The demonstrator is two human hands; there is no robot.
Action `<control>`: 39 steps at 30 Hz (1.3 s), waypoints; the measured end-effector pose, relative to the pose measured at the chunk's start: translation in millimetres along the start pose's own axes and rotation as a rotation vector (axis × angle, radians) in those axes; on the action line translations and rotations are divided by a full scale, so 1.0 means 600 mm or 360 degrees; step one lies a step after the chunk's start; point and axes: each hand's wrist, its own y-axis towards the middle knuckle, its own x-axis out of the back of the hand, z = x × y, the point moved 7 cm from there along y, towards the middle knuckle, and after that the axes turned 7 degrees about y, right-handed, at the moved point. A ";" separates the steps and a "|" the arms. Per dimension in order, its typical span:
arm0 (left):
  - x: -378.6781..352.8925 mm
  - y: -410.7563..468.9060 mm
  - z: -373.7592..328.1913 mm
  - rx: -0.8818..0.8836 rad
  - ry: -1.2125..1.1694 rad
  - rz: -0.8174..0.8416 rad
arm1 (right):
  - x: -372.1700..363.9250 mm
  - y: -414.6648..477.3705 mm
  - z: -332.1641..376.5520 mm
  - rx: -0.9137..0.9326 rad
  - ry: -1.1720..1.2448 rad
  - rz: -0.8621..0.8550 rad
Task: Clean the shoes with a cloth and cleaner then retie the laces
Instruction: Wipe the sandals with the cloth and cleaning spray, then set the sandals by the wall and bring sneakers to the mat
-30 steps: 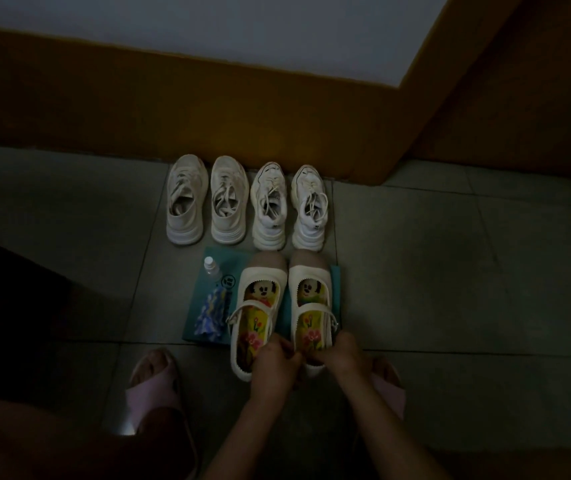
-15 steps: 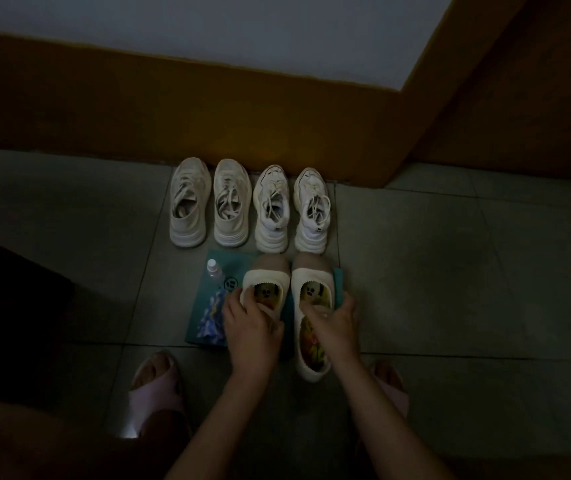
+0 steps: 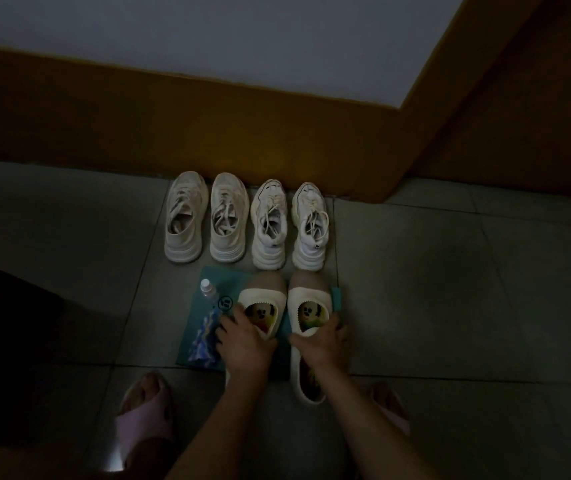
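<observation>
Left hand and right hand each grip one of the cream shoes on the teal mat; the bottle and patterned cloth there lie unused, so cleaning seems unstarted.

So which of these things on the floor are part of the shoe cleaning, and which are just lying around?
In the job: left cream shoe gripped by the left hand; right cream shoe by the right hand; small bottle; blue patterned cloth; teal sheet beneath; four laced sneakers by the wall.
Just there: pink slippers on the person's feet; dark shape at the left.
</observation>
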 end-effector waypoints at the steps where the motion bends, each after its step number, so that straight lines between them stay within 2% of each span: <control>1: 0.000 0.000 0.003 0.0003 -0.0042 -0.0013 | 0.003 -0.001 0.000 0.0014 -0.0014 -0.0019; 6: 0.009 -0.003 0.002 -0.0012 -0.0190 -0.0036 | 0.016 0.001 -0.008 0.0060 0.0033 -0.0016; 11: 0.048 -0.002 -0.058 -0.0127 -0.0293 -0.0160 | 0.076 0.029 0.000 0.0081 0.0144 -0.0047; 17: 0.068 0.030 -0.178 -0.0182 -0.0459 -0.0186 | 0.202 0.108 0.044 0.0131 0.0407 -0.0120; 25: 0.035 0.105 -0.380 -0.0206 -0.0520 -0.0157 | 0.338 0.258 0.072 0.0104 0.0345 -0.0191; 32: -0.054 0.200 -0.507 -0.0186 -0.0442 -0.0055 | 0.334 0.422 0.074 0.0014 0.0460 -0.0187; 36: -0.117 0.251 -0.523 -0.0074 -0.0473 0.0082 | 0.305 0.490 0.068 -0.0006 0.0498 -0.0205; 39: -0.153 0.279 -0.516 0.0015 -0.0434 0.0066 | 0.272 0.522 0.058 -0.0058 0.0435 -0.0183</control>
